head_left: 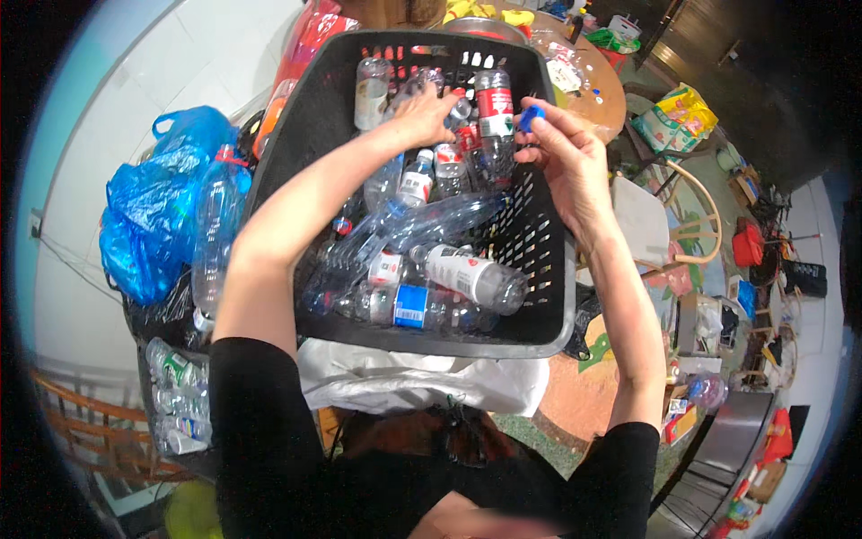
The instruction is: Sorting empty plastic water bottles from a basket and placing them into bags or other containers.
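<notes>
A black plastic crate (409, 337) in front of me holds many empty clear bottles. My left hand (424, 119) reaches into its far part, fingers apart among the bottles, by a small clear bottle (461, 108); whether it touches that bottle is hard to tell. At the crate's right side my right hand (570, 157) is raised, pinching a blue bottle cap (531, 119) between thumb and fingers. Beside that cap stands a bottle with a red label (495, 103). Nearer me lie a white-labelled bottle (471, 277) and a blue-labelled bottle (411, 305).
Left of the crate are a blue plastic bag (166, 211) and a large clear bottle (215, 234). More bottles (180, 395) lie at lower left. A white sack (404, 377) is under the crate's near edge. To the right stand a chair (642, 225) and a round table (606, 94).
</notes>
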A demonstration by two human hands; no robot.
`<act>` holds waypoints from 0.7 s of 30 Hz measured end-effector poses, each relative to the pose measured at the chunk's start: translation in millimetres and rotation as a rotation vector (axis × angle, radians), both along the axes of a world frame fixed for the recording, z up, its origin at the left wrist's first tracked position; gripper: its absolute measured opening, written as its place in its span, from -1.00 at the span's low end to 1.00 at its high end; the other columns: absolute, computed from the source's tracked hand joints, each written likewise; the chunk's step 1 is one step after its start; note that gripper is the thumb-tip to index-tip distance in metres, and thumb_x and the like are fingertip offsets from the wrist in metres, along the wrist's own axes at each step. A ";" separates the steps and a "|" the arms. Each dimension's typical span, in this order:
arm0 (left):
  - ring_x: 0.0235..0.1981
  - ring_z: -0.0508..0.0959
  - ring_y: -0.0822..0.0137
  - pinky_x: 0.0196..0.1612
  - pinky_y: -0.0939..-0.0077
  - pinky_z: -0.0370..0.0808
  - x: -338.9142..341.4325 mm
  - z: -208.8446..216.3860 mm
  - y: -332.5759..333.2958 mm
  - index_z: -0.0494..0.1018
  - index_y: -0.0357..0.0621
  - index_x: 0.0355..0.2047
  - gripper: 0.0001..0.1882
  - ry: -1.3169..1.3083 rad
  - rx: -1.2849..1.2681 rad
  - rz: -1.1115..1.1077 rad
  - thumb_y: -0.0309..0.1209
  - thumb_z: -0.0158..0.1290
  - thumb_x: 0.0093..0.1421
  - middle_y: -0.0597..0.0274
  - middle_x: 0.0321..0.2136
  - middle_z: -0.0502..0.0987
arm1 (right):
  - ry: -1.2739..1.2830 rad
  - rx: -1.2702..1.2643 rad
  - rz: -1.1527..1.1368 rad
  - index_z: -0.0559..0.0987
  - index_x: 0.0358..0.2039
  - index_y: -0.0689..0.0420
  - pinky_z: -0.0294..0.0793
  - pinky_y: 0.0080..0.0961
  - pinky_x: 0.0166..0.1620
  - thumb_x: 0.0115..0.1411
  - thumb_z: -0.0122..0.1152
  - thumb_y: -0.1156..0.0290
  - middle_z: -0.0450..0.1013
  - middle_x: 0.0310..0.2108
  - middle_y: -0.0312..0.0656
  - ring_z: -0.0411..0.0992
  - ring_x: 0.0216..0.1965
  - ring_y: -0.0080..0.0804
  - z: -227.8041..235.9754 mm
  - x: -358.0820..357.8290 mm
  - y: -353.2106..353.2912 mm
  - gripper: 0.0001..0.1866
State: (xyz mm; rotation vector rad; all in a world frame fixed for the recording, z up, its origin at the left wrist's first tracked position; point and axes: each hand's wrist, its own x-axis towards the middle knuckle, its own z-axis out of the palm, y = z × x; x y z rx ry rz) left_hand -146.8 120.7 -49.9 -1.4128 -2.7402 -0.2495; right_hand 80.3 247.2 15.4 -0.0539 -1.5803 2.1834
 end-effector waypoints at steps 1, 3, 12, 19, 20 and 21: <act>0.05 0.43 -0.25 0.06 -0.03 0.46 1.2 -5.2 2.8 0.35 0.20 0.18 -0.25 0.012 0.016 0.019 -0.15 0.34 -0.06 -0.24 0.06 0.26 | -0.009 -0.019 0.003 0.48 0.08 0.35 0.58 -0.56 -0.22 0.26 0.22 0.42 0.55 -0.18 -0.12 0.51 -0.25 -0.52 0.5 0.1 -2.0 -0.58; 0.09 0.38 -0.18 0.09 0.02 0.44 2.2 -8.7 4.5 0.41 0.10 0.13 -0.31 0.027 0.028 0.026 -0.16 0.33 -0.06 -0.18 0.05 0.28 | -0.010 -0.005 0.031 0.48 0.10 0.30 0.57 -0.54 -0.18 0.27 0.20 0.45 0.54 -0.14 -0.16 0.50 -0.22 -0.53 -0.2 -0.1 -3.5 -0.59; 0.03 0.49 0.10 0.10 0.26 0.40 50.6 100.5 -34.0 0.29 -0.18 0.17 -0.31 -0.308 0.364 -0.304 -0.22 0.16 0.03 -0.05 -0.01 0.49 | -0.041 0.166 0.019 0.45 0.17 0.21 0.51 -0.59 -0.07 0.29 0.17 0.46 0.50 -0.06 -0.23 0.47 -0.17 -0.57 10.1 -14.7 2.9 -0.57; -0.34 0.49 0.19 -0.26 0.33 0.42 90.0 157.3 -60.1 0.39 -0.23 -0.10 -0.51 -0.223 0.320 -0.433 -0.31 0.13 -0.07 0.06 -0.38 0.47 | 0.146 0.183 0.167 0.48 0.15 0.21 0.48 -0.58 -0.05 0.24 0.23 0.44 0.48 -0.16 -0.28 0.47 -0.20 -0.56 47.6 -14.3 -7.7 -0.55; -0.38 0.48 0.19 -0.29 0.33 0.41 92.5 164.9 -62.3 0.40 -0.24 -0.13 -0.53 -0.244 0.273 -0.430 -0.30 0.13 -0.07 0.06 -0.43 0.47 | 0.172 0.215 0.194 0.50 0.13 0.20 0.47 -0.59 -0.02 0.24 0.23 0.45 0.45 -0.14 -0.30 0.46 -0.15 -0.56 49.5 -12.7 -7.1 -0.57; -0.41 0.48 0.20 -0.29 0.33 0.42 94.5 171.6 -66.1 0.43 -0.25 -0.17 -0.54 -0.195 0.245 -0.456 -0.27 0.14 -0.07 0.07 -0.48 0.47 | 0.173 0.218 0.195 0.50 0.13 0.20 0.47 -0.59 -0.02 0.24 0.23 0.45 0.45 -0.14 -0.30 0.46 -0.15 -0.56 52.0 -11.5 -8.4 -0.57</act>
